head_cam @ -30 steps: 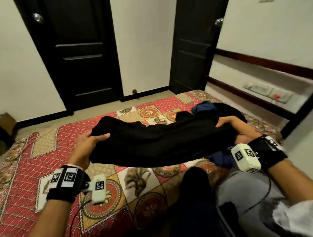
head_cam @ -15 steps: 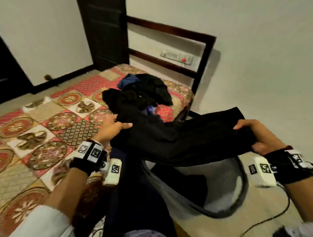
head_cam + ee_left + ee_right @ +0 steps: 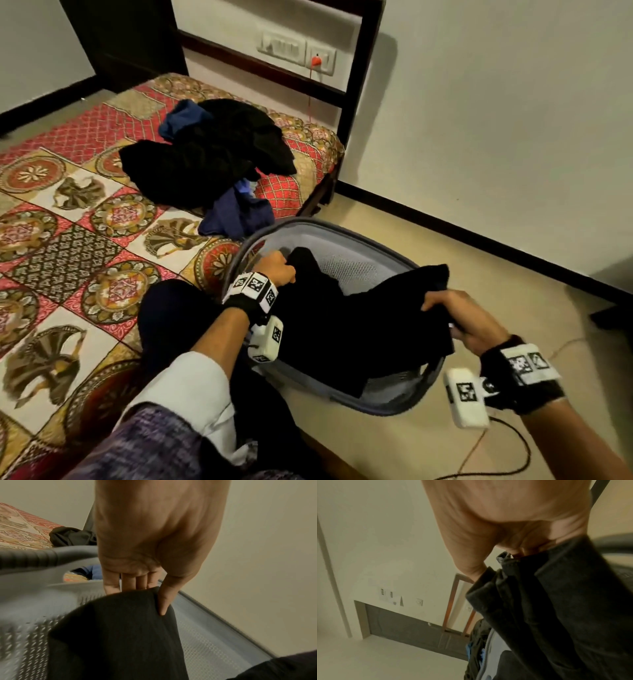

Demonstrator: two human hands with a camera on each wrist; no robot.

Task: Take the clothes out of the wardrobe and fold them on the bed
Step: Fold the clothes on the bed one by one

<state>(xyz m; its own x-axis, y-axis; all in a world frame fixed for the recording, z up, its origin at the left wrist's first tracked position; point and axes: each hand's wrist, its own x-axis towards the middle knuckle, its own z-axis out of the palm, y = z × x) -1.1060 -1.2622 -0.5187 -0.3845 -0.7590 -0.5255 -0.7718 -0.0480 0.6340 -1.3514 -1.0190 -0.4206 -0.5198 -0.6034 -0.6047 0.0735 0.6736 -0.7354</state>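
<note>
A folded black garment (image 3: 346, 318) hangs partly inside a grey mesh laundry basket (image 3: 359, 263) on the floor beside the bed. My left hand (image 3: 277, 265) pinches the garment's far left end (image 3: 120, 622) between thumb and fingers, low inside the basket. My right hand (image 3: 455, 315) grips the right end (image 3: 547, 601) at the basket's near rim. A heap of black and blue clothes (image 3: 219, 157) lies on the patterned bedspread (image 3: 68, 240) near the bed's corner.
The basket stands on the beige floor (image 3: 513, 291) against the bed's side. A dark bed frame (image 3: 363, 68) and a wall socket panel (image 3: 298, 51) with an orange plug rise behind. A black cable (image 3: 507, 455) trails on the floor at bottom right.
Both hands swung the black garment from over the bed to the right and lowered it into the basket. My view turned right and down with it.
</note>
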